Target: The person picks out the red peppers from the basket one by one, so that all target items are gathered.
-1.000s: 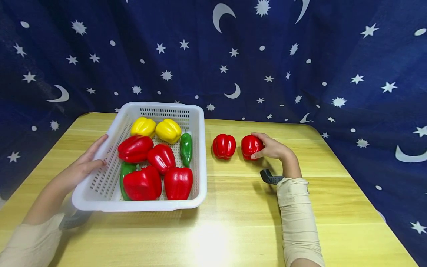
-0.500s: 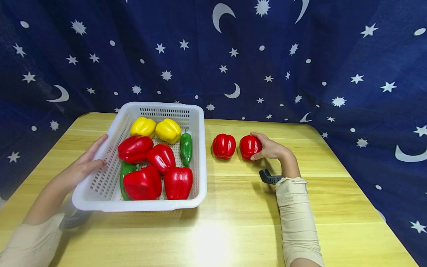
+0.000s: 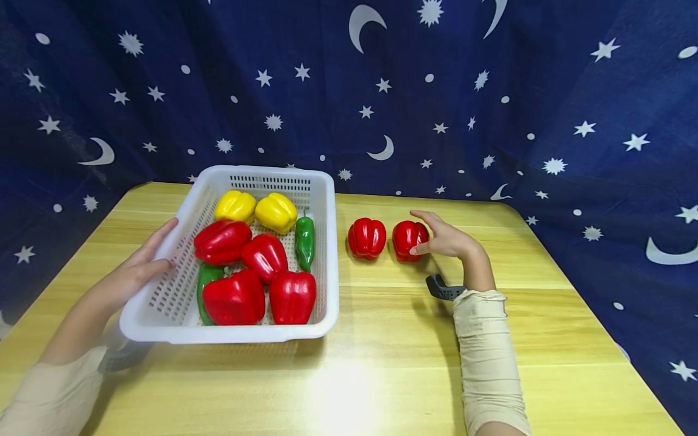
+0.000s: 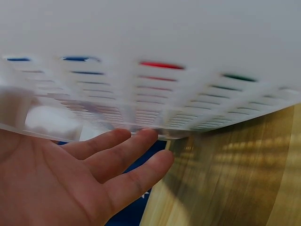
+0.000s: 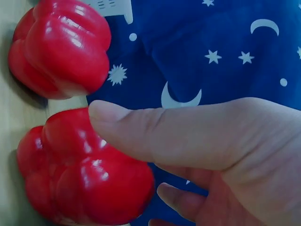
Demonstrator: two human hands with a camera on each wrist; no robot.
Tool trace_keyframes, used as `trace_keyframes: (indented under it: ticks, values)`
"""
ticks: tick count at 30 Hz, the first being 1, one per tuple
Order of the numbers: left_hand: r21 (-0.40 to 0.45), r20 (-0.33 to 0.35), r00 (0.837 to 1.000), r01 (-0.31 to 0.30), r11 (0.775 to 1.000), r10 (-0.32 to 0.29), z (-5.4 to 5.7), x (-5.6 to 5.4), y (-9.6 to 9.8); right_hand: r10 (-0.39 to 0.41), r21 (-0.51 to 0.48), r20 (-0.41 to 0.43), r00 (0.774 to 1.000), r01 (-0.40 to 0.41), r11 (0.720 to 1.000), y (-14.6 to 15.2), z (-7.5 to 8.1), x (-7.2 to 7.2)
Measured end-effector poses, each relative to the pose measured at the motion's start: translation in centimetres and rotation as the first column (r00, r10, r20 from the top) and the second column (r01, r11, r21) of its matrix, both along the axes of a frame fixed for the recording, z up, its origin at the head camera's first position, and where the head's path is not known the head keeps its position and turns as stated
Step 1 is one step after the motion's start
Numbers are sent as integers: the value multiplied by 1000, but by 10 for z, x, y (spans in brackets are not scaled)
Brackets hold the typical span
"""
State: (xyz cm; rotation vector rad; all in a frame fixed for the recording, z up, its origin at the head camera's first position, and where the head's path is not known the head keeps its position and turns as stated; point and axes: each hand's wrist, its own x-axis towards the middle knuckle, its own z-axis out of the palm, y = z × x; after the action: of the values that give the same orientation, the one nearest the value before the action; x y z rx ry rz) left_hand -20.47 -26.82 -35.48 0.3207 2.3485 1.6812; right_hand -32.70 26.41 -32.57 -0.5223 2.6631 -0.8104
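Note:
My left hand [image 3: 133,269] is at the left side of the white plastic basket [image 3: 330,254], its fingers [image 4: 136,183] stretched out along the outer wall in the left wrist view. Inside lie several red bell peppers [image 3: 292,298], two yellow bell peppers [image 3: 276,213] and two green peppers [image 3: 305,243]. My right hand [image 3: 448,240] is spread around the right side of a red bell pepper [image 3: 406,239] on the table, thumb overlapping it and index finger raised off it. Another red bell pepper [image 3: 367,238] stands just left of that one, a small gap between them.
The wooden table [image 3: 392,339] runs back to a dark blue curtain [image 3: 305,121] with white stars and moons. A black wrist-worn piece [image 3: 443,289] sticks out below my right wrist.
The red bell pepper by my right hand shifted slightly left toward its neighbour. Since then my right fingers have spread wider and come away from it. The left hand and basket stay in place.

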Motion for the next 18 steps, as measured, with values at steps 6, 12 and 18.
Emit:
trace_keyframes:
  ticks: [6, 12, 18]
  values:
    - [4, -14, 1000, 8, 1000, -8, -1, -1, -2, 12, 11, -32, 999, -12, 1000, -6, 7, 4]
    - [5, -4, 1000, 8, 1000, -8, 0, -1, 0, 17, 5, -51, 999, -17, 1000, -11, 13, 7]
    - [4, -2, 1000, 5, 1000, -5, -1, 0, 0, 24, 3, -62, 998, -23, 1000, -17, 17, 10]
